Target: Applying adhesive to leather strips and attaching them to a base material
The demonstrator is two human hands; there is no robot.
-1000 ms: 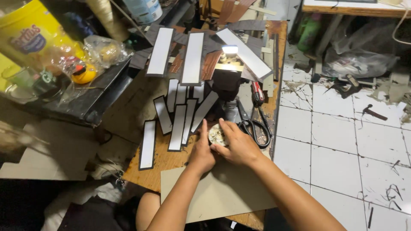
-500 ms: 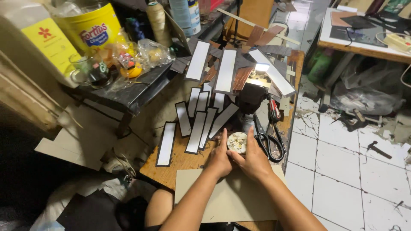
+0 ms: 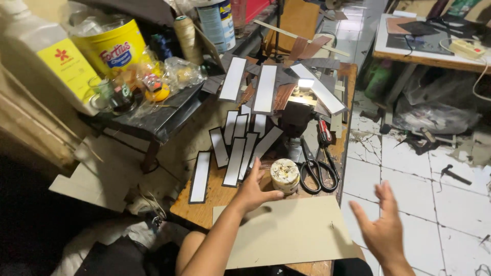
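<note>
Since half a second ago, the right hand [image 3: 384, 225] has left the small round cream-lidded jar [image 3: 285, 175] and now hangs open-fingered off the right edge of the brown wooden workbench [image 3: 204, 197]. Across the bench's near edge lies a large grey cardboard sheet [image 3: 291, 230]. White rectangular strips with dark borders [image 3: 235, 153] fan over its middle. Black-handled scissors [image 3: 313, 171] lie just right of the jar. Left hand [image 3: 253, 191] touches the jar's left side, fingers spread, thumb against it.
</note>
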